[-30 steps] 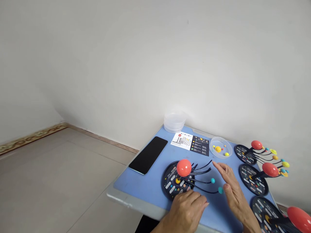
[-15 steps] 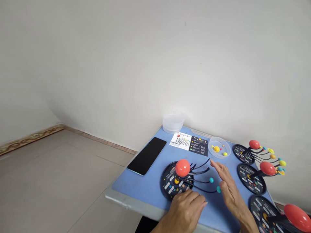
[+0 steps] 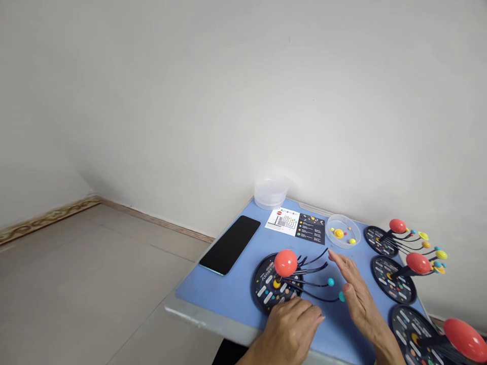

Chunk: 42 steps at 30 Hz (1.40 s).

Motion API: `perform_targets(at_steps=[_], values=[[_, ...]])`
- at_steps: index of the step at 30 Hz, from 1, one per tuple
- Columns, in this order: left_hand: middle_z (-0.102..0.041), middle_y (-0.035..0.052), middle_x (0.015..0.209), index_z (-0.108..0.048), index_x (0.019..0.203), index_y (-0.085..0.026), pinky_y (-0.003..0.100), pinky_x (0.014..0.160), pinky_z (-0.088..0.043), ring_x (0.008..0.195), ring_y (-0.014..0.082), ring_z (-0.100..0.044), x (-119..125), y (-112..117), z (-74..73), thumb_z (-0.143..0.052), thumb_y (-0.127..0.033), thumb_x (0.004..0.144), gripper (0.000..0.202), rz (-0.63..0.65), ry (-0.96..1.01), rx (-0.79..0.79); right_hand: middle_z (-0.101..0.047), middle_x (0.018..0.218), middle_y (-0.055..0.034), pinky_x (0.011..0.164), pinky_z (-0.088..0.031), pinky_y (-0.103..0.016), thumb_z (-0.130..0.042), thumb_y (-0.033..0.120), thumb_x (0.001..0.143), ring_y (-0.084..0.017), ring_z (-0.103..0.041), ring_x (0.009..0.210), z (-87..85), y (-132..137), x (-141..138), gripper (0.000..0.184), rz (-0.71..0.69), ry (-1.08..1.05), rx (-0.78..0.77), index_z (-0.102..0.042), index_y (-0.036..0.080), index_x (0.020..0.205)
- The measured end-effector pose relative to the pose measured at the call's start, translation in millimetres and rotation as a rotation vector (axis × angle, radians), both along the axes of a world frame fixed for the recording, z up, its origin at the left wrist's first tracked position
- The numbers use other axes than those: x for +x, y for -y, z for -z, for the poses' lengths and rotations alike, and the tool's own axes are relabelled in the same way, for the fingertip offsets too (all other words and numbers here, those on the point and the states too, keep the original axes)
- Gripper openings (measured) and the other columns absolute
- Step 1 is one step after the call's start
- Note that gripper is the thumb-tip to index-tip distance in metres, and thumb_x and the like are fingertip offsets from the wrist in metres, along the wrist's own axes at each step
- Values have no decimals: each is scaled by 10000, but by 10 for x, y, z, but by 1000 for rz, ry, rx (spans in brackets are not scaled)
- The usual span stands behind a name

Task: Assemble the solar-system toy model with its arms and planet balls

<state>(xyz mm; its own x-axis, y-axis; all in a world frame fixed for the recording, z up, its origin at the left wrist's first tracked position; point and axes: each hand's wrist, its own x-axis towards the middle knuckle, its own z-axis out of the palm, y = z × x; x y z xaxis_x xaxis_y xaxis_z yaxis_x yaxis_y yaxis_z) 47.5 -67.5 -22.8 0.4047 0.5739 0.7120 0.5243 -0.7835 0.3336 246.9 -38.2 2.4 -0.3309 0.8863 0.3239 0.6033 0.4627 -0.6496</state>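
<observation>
On the blue table stands a solar system model with a round black base (image 3: 262, 291), a red ball (image 3: 285, 263) on top and several thin black curved arms. Two of those arms end in a turquoise bead (image 3: 331, 282) and a blue-green bead (image 3: 342, 296); others have bare tips. My left hand (image 3: 292, 324) rests at the base's near edge, fingers curled under, so anything inside is hidden. To the right of the arms my right hand (image 3: 357, 294) is held open, fingers stretched forward, fingertips close to a bare arm tip and thumb beside the blue-green bead.
A clear round dish (image 3: 343, 231) with several small coloured balls lies behind, next to a printed instruction sheet (image 3: 295, 225). Stacked clear containers (image 3: 271, 192) stand at the back corner. A black phone (image 3: 230, 245) lies left. Three similar models (image 3: 393, 279) line the right edge.
</observation>
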Motion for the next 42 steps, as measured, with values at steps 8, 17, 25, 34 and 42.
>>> perform_targets(at_steps=[8, 17, 25, 34, 42], values=[[-632, 12, 618, -595, 760, -178, 267, 536, -445, 534, 159, -581, 5, -12, 21, -370, -169, 984, 318, 2, 8, 2, -449, 1416, -45, 1093, -319, -453, -196, 612, 949, -253, -398, 1302, 10, -9, 5, 603, 2, 1, 3, -319, 326, 1466], [-621, 8, 605, -601, 742, -176, 274, 517, -441, 525, 156, -565, -4, -2, 2, -380, -171, 979, 324, 5, 3, -10, -458, 1426, -52, 1092, -327, -466, -182, 616, 947, -260, -409, 1307, 4, 14, 8, 618, 15, 14, 30, -327, 313, 1466], [-625, 15, 611, -614, 750, -172, 263, 511, -442, 534, 154, -576, -6, -14, 14, -375, -159, 979, 332, -6, 2, 2, -479, 1414, -74, 1081, -344, -491, -199, 584, 961, -272, -427, 1302, -36, 38, 22, 595, 44, -25, 53, -382, 282, 1439], [-630, 13, 623, -602, 768, -178, 254, 528, -439, 539, 152, -583, -10, 3, 26, -378, -161, 977, 307, 2, 8, -14, -621, 1235, -75, 989, -453, -408, -248, 539, 975, -247, -559, 1162, -61, 32, 20, 519, 23, -92, 39, -596, 262, 1243], [-628, 10, 614, -594, 762, -181, 258, 529, -434, 529, 153, -577, -14, -13, 23, -383, -169, 978, 303, -2, 1, -13, -675, 1147, -96, 928, -500, -413, -273, 538, 970, -256, -612, 1086, -83, 46, 5, 516, 38, -102, 20, -633, 242, 1192]])
